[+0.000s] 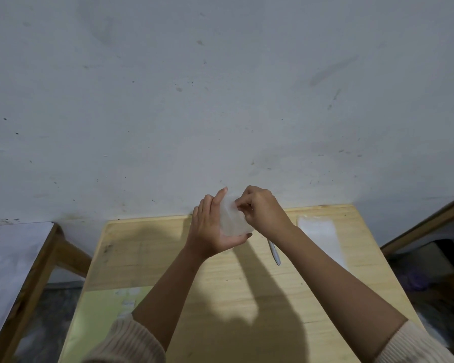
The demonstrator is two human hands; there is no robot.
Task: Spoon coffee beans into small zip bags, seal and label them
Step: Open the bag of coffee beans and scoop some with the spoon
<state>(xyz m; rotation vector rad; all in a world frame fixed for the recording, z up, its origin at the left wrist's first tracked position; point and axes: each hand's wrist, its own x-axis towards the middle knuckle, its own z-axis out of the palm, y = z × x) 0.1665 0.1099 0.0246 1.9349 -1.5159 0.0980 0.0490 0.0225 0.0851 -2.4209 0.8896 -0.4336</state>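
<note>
A: Where is the zip bag [233, 221] sitting?
B: It's hanging above the worktop [168, 258], near the far edge. The left hand [210, 231] is cradling it, thumb hooking underneath, and the right hand [262, 210] is pinching its top.
A: Which step?
B: Probably opening the mouth, since it's looking empty. Next it's needing beans and a spoon, and I'm seeing neither

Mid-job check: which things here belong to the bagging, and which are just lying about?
Job: zip bag, held in left hand, pinched by right hand; spare bags; pen; label sheet.
Lying about: side table at left; wooden frame at right.
</note>
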